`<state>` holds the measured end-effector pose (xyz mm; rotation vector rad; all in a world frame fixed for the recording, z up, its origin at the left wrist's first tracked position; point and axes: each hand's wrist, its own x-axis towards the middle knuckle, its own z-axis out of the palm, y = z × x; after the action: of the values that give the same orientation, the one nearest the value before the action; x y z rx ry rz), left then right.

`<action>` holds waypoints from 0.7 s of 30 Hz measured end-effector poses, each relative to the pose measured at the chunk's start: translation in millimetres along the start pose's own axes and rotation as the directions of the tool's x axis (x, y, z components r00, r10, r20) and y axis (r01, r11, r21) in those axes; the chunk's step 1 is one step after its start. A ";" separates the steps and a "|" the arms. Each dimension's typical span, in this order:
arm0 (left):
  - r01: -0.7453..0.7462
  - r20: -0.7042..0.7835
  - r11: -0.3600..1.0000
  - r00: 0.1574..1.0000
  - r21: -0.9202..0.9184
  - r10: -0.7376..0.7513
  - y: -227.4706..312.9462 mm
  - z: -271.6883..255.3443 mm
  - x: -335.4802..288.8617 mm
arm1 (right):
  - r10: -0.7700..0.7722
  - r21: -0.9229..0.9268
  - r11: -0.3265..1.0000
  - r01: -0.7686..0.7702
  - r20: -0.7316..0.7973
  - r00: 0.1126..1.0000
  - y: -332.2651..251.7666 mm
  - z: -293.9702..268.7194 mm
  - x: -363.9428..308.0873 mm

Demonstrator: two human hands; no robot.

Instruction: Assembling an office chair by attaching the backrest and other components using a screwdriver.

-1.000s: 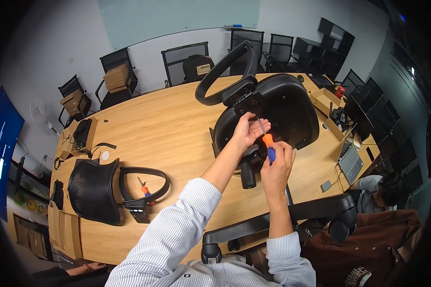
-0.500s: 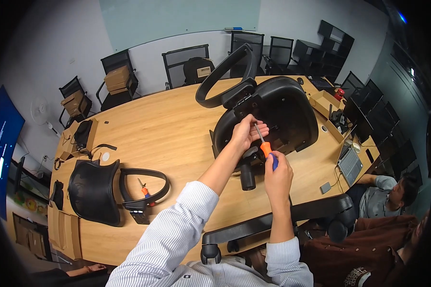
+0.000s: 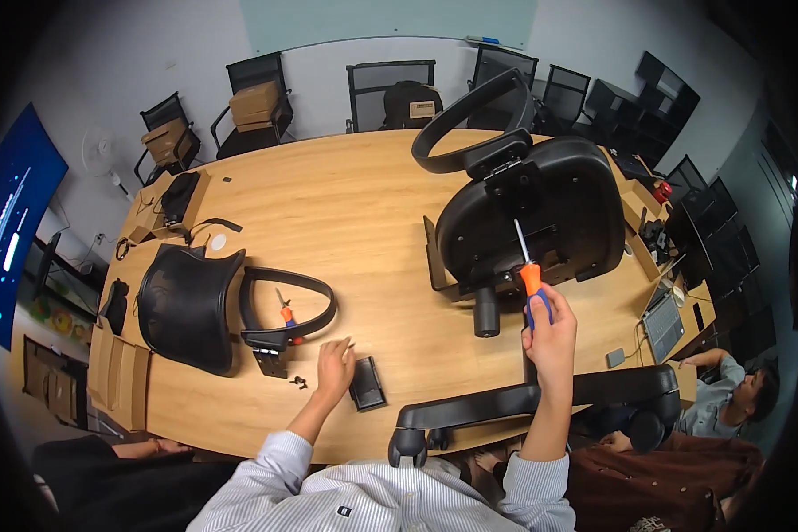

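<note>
In my right hand point(image 3: 551, 332) is a screwdriver point(image 3: 530, 275) with an orange and blue handle, its shaft pointing up toward the underside of a black chair seat point(image 3: 563, 213). A black loop armrest point(image 3: 434, 146) is attached to the seat's far side. Low over the table, my left hand point(image 3: 334, 368) has its fingers pinched together; a small dark tip shows at them, too small to name. Beside it lies a small black rectangular case point(image 3: 368, 384). Several small dark screws point(image 3: 299, 382) lie to its left, near a loose armrest point(image 3: 328, 306).
A second screwdriver point(image 3: 286, 316) lies inside the loose armrest, next to a black mesh backrest point(image 3: 191, 309). The black chair base point(image 3: 470, 410) lies along the near edge. At right are a laptop point(image 3: 663, 324) and a seated person point(image 3: 727, 390); other people sit at both sides.
My left hand has left the seat's underside and moved down left to the table near the screws. My right hand still holds the screwdriver by the seat. The view has shifted.
</note>
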<state>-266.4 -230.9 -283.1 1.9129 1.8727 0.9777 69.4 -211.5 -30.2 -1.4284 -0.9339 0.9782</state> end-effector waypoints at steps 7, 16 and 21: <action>0.021 -0.088 0.964 0.996 0.264 0.002 -69.2 15.6 -90.9 | -0.022 -0.067 0.997 0.023 0.011 1.000 -6.1 15.1 23.5; 0.089 -0.143 0.984 0.987 0.156 -0.067 -86.8 27.4 -104.9 | -0.033 -0.022 0.999 0.033 0.006 0.999 -29.9 8.7 20.6; 0.092 -0.156 0.985 0.985 0.148 -0.069 -80.7 23.0 -100.4 | -0.034 -0.052 0.998 0.034 0.007 0.999 -48.5 13.7 21.3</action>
<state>-305.9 -312.7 -377.3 1.8764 2.1526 1.0024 62.9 -183.4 16.3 -1.4495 -0.9917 0.9398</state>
